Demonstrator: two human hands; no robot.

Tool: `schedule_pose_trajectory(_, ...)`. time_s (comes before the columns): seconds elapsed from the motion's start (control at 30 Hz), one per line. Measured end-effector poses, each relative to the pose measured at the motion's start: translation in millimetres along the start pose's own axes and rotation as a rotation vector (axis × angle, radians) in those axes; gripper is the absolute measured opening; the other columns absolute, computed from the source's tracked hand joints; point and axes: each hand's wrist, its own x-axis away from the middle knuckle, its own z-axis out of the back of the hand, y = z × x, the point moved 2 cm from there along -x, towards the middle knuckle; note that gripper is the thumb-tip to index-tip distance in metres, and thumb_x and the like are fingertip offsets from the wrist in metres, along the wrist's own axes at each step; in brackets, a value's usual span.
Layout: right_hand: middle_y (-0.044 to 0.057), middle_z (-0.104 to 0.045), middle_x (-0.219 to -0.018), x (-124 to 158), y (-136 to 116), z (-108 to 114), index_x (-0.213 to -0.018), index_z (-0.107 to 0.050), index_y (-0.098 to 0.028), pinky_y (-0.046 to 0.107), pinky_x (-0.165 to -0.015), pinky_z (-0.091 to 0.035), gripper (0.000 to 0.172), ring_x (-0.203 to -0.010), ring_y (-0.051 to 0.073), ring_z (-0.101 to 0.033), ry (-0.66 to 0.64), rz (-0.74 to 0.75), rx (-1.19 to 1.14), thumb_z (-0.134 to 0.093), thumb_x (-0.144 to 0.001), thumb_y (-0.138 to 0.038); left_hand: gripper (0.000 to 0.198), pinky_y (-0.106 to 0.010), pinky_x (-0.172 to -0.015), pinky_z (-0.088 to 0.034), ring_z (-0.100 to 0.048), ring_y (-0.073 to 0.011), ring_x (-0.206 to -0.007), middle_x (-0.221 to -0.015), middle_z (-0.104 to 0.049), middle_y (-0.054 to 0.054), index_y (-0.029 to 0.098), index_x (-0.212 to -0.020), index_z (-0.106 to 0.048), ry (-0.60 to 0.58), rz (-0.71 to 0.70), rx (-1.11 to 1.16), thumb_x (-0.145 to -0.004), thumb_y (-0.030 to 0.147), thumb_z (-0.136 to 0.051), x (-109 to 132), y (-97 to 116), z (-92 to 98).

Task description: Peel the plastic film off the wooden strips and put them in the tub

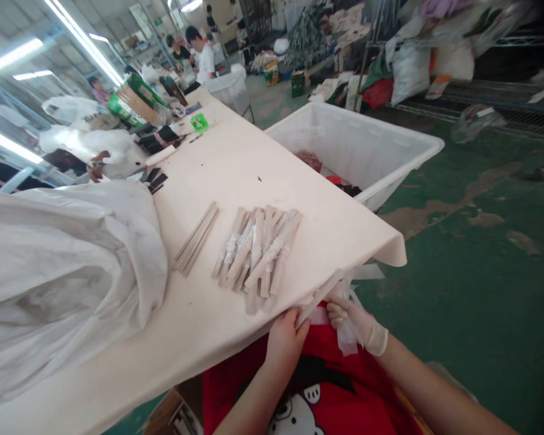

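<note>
Bare and closed, my left hand (286,339) grips the near end of a flat beige strip bundle (320,297) at the table's front edge. My right hand (354,323), in a pale glove, is closed on a crumpled piece of clear plastic film (346,338) beside the bundle's far end. On the table just ahead lies a pile of similar beige bundles (258,251), several with clear film around their middles. To its left a few loose beige strips (196,238) lie side by side, without film.
A grey-white cloth sack (136,241) covers the left of the pale table (236,163). A white plastic bin (381,139) stands against its right side. Bags and a green box (199,122) sit farther back. Below the edge is a cardboard box (165,411). People work in the distance.
</note>
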Motion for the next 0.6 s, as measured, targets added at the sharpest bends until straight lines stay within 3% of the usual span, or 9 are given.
schedule_pose_trajectory(0.13,-0.007,-0.049,-0.051,-8,7,-1,-0.069,-0.057,-0.013,0.012,-0.043,-0.040,0.023,-0.042,0.004,-0.044,-0.014,-0.034,-0.080,-0.079,-0.069,-0.018,0.040,-0.034,-0.097,-0.043,-0.059,-0.0263,-0.109,-0.119,-0.064,-0.015,0.012,-0.119,-0.059,0.038,0.037,0.039,-0.080,0.019,-0.055,-14,-11,-24.8)
schedule_pose_trajectory(0.23,-0.006,-0.052,-0.051,-4,12,-9,-0.066,-0.056,-0.014,0.015,-0.047,-0.046,0.021,-0.043,0.006,-0.049,0.000,-0.047,-0.079,-0.077,-0.071,-0.014,0.033,-0.033,-0.094,-0.045,-0.063,-0.0229,-0.100,-0.106,-0.070,-0.012,0.013,-0.110,-0.065,0.050,0.033,0.078,-0.082,0.012,-0.047,-12,-10,-24.3)
schedule_pose_trajectory(0.33,-0.001,-0.060,-0.059,20,8,-23,-0.076,-0.061,-0.011,0.021,-0.063,-0.055,0.013,-0.055,0.010,-0.061,0.028,-0.066,-0.051,-0.073,-0.073,-0.010,0.025,-0.032,-0.088,-0.047,-0.064,-0.0206,-0.091,-0.096,-0.071,-0.007,0.015,-0.099,-0.069,0.038,-0.025,0.158,-0.083,0.016,-0.049,5,-1,0.2)
schedule_pose_trajectory(0.4,0.000,-0.064,-0.069,43,-2,-38,-0.088,-0.063,-0.011,0.021,-0.068,-0.055,0.019,-0.062,0.010,-0.064,0.020,-0.043,-0.057,-0.074,-0.072,-0.007,0.024,-0.031,-0.084,-0.047,-0.062,-0.0198,-0.089,-0.095,-0.071,-0.005,0.016,-0.099,-0.069,0.049,-0.048,0.253,-0.085,0.023,-0.051,20,7,27.2)
schedule_pose_trajectory(0.47,-0.005,-0.057,-0.064,63,-15,-60,-0.086,-0.063,-0.011,0.011,-0.046,-0.044,0.022,-0.046,0.003,-0.052,-0.101,-0.028,-0.121,-0.076,-0.069,-0.005,0.026,-0.030,-0.079,-0.047,-0.061,-0.0189,-0.084,-0.090,-0.070,-0.004,0.016,-0.100,-0.068,0.089,-0.010,0.326,-0.085,0.030,-0.052,32,12,56.1)
schedule_pose_trajectory(0.53,-0.008,-0.051,-0.059,75,-22,-82,-0.088,-0.064,-0.009,0.007,-0.036,-0.032,0.023,-0.036,-0.002,-0.039,-0.194,0.004,-0.117,-0.076,-0.069,-0.006,0.029,-0.028,-0.075,-0.047,-0.060,-0.0177,-0.080,-0.086,-0.068,-0.003,0.015,-0.101,-0.068,0.115,0.020,0.374,-0.084,0.033,-0.052,40,15,80.5)
schedule_pose_trajectory(0.6,-0.006,-0.053,-0.061,77,-21,-102,-0.093,-0.065,-0.008,0.008,-0.033,-0.028,0.024,-0.035,-0.002,-0.034,-0.219,0.062,-0.025,-0.076,-0.072,-0.011,0.030,-0.027,-0.074,-0.046,-0.059,-0.0165,-0.079,-0.087,-0.068,-0.003,0.015,-0.102,-0.067,0.117,0.000,0.400,-0.083,0.034,-0.053,44,18,98.3)
